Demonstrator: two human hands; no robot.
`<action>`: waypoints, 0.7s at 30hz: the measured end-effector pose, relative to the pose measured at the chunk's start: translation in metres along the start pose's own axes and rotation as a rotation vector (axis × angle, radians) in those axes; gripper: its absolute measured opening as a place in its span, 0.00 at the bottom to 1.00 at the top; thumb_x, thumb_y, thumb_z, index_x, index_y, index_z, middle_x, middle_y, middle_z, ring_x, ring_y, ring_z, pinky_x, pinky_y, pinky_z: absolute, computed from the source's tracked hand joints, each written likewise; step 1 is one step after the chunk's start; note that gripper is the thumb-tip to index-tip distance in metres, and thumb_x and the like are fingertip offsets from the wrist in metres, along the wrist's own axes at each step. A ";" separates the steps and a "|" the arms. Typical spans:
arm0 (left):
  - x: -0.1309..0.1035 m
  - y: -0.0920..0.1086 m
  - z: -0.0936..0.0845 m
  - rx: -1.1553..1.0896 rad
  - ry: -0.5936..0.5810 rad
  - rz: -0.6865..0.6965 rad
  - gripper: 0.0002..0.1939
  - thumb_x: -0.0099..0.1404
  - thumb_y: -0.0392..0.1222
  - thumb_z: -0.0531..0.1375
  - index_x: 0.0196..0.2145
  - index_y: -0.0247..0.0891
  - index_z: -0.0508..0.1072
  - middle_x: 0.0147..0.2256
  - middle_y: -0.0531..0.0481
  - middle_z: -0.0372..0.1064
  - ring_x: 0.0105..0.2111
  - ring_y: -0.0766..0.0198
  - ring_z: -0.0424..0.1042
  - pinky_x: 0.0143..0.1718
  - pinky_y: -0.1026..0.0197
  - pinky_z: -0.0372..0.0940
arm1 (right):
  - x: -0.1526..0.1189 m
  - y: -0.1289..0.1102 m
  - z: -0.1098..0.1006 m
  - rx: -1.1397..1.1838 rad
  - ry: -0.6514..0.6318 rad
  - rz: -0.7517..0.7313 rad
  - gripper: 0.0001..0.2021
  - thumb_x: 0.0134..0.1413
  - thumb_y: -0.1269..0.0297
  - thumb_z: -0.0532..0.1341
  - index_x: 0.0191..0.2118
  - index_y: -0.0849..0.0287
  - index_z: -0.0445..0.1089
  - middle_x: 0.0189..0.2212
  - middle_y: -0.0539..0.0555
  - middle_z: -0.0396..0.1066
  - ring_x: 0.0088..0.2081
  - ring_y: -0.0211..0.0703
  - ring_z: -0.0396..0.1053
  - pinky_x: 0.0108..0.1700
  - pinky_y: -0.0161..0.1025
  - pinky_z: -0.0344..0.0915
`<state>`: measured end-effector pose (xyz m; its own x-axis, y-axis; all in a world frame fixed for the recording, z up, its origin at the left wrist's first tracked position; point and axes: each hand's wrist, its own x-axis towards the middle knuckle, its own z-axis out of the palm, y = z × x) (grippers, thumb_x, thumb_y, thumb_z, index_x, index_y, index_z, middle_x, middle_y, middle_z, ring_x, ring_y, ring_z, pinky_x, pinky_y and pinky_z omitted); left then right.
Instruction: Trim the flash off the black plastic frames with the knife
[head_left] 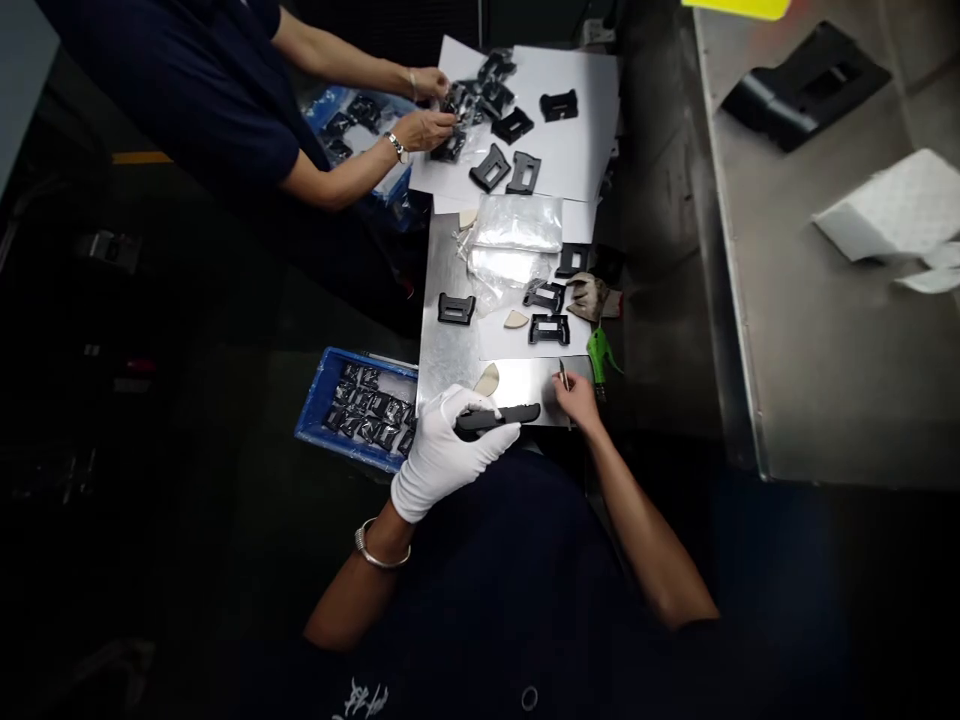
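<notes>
My left hand [442, 450], in a white glove, is closed around a black plastic part [517, 412] held edge-on above the near end of the metal table. To the right of it my right hand [579, 400], bare, pinches a slim pointed tool [563, 374] that looks like a small knife. The tool is apart from the part. Just beyond the left hand lies a beige fan-shaped pad [487, 379]. Similar black parts, such as an open frame [549, 329] on white paper and another frame [456, 309] on bare metal, lie farther up the table.
A blue crate [319, 400] of bagged parts stands at the left. Near the table's right edge are a green air gun [600, 352] and a work glove [589, 297]. Clear bags [519, 222] lie mid-table. A co-worker's hands [426, 130] handle bagged parts. A metal bench [825, 350] flanks the right.
</notes>
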<state>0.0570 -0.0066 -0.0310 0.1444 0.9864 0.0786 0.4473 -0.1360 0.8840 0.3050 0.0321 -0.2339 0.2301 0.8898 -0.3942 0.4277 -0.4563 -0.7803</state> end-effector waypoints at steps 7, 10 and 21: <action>-0.002 0.004 0.004 0.023 0.165 -0.039 0.11 0.62 0.43 0.67 0.28 0.38 0.70 0.27 0.53 0.69 0.28 0.65 0.71 0.32 0.62 0.68 | -0.010 -0.035 0.005 0.101 -0.147 -0.158 0.21 0.60 0.45 0.58 0.42 0.61 0.72 0.26 0.51 0.69 0.26 0.38 0.63 0.31 0.36 0.63; -0.002 0.004 0.002 -0.066 0.129 -0.058 0.07 0.68 0.42 0.60 0.32 0.38 0.72 0.30 0.51 0.71 0.29 0.65 0.72 0.34 0.61 0.68 | -0.008 -0.025 -0.004 -0.003 -0.133 -0.157 0.23 0.63 0.43 0.54 0.45 0.60 0.72 0.28 0.51 0.70 0.27 0.39 0.64 0.32 0.36 0.64; 0.008 0.015 0.007 -0.020 0.219 -0.006 0.11 0.59 0.41 0.69 0.30 0.38 0.69 0.28 0.55 0.69 0.26 0.68 0.70 0.31 0.63 0.67 | 0.038 0.043 0.015 -0.448 -0.022 -0.077 0.17 0.56 0.65 0.54 0.47 0.67 0.72 0.43 0.68 0.74 0.47 0.55 0.69 0.55 0.47 0.64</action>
<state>0.0709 -0.0010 -0.0205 -0.0545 0.9839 0.1700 0.4293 -0.1306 0.8936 0.3189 0.0468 -0.2900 0.1660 0.9192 -0.3570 0.7802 -0.3438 -0.5225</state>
